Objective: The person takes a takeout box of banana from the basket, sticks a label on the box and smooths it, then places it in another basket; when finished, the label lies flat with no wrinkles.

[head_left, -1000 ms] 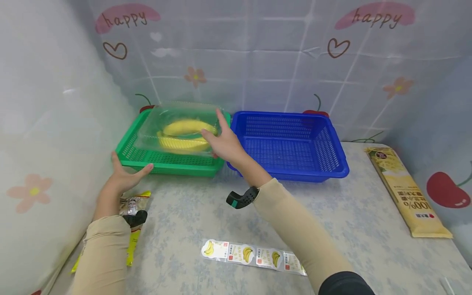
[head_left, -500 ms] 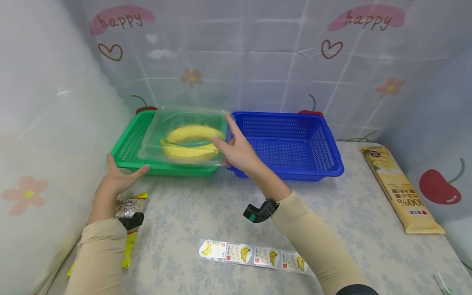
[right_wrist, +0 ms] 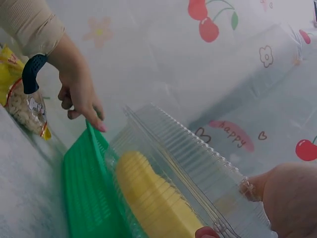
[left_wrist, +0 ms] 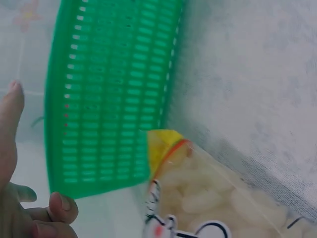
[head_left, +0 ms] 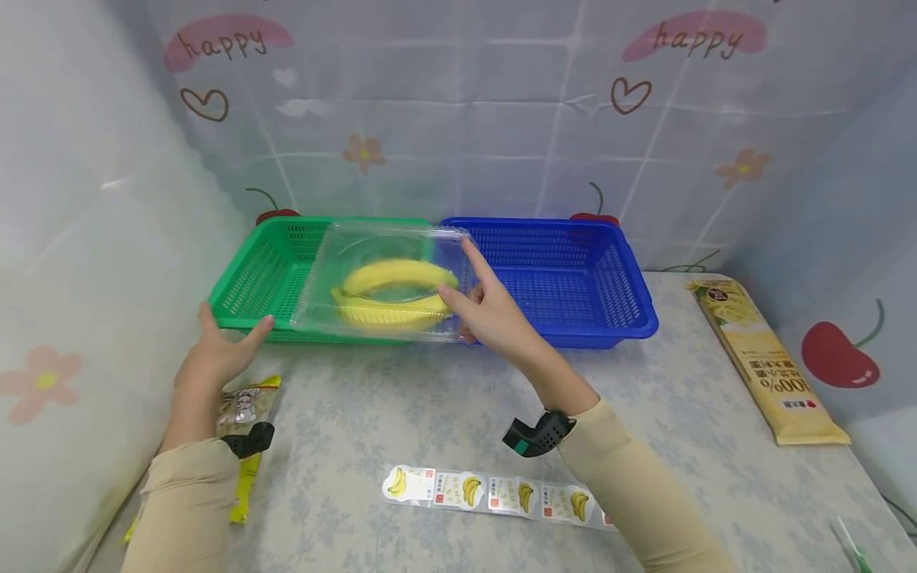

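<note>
A clear plastic clamshell box (head_left: 322, 290) with yellow bananas (head_left: 398, 274) inside hangs over the inner ends of two baskets, slightly tilted. My right hand (head_left: 497, 314) grips its right edge, thumb on the near face and index finger stretched along the side. The right wrist view shows the box's ridged rim and a banana (right_wrist: 151, 196) through the plastic. At the front left corner of the green basket (head_left: 247, 278), my left hand (head_left: 213, 356) has thumb and index finger spread wide, with its fingers at or against the rim. Beneath the left wrist lies a yellow-edged food bag (left_wrist: 213, 193).
To the right of the green basket stands a blue basket (head_left: 616, 278). A strip of banana stickers (head_left: 487, 493) lies at the table's front. A yellow food packet (head_left: 770, 362) lies far right, with a small white-and-green item (head_left: 852, 545) near the edge. Patterned sheets surround the table.
My right hand has carried the box of bananas rightward and toward me, from above the green basket to partly over the blue one. My left hand stays by the green basket's corner.
</note>
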Tool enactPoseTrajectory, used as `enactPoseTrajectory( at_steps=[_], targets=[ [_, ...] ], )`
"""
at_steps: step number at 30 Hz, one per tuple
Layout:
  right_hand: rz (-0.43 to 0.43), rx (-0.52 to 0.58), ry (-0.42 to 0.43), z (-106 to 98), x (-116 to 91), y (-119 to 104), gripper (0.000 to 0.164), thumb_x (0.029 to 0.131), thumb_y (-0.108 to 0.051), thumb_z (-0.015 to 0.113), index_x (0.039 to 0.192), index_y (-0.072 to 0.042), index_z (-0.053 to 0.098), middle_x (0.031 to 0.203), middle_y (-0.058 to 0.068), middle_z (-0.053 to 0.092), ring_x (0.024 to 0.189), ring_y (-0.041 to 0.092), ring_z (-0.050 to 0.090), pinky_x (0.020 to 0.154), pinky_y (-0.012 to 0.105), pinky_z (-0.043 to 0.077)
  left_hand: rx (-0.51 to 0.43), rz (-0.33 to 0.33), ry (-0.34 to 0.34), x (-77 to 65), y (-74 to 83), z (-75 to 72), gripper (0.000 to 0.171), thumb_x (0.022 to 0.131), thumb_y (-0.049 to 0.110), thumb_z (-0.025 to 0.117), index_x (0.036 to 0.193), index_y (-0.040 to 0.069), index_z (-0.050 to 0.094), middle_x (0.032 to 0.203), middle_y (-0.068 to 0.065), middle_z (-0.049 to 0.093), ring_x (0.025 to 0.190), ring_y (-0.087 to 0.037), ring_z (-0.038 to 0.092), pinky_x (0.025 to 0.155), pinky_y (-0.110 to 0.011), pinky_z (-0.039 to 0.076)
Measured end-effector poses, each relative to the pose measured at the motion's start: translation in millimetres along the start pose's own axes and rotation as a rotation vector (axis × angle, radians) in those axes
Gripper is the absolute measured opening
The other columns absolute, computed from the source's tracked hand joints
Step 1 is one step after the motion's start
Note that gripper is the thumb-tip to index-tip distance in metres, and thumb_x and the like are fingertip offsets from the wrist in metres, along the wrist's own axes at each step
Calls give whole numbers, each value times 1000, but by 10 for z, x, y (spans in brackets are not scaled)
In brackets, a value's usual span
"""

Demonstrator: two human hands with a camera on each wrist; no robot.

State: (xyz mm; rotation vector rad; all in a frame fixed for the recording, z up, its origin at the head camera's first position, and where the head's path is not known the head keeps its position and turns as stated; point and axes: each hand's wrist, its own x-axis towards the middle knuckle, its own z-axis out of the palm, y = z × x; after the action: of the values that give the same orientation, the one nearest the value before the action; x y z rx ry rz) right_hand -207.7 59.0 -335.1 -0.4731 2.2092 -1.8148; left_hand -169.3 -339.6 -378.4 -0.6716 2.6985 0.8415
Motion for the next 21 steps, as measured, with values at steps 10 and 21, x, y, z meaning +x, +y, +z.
enactPoseTrajectory(
  at_steps=[10,21],
  targets=[
    [8,-12,20,-145,-219,71,79,97,-40,63,153,-54,10,76,7,39,61,30,59,62,40,58,-224,369,77,-504,350,6,78,99,67,23,156,37,-20,133,-38,42,112,-53,50,78,-60,45],
    [32,-57,32,-264,-497,130,77,97,-41,62,151,-57,9,83,10,41,60,26,58,58,38,56,-135,529,28,-1022,804,346,87,97,59,52,149,56,-17,101,-17,44,58,-24,44,51,-35,39]
  ],
)
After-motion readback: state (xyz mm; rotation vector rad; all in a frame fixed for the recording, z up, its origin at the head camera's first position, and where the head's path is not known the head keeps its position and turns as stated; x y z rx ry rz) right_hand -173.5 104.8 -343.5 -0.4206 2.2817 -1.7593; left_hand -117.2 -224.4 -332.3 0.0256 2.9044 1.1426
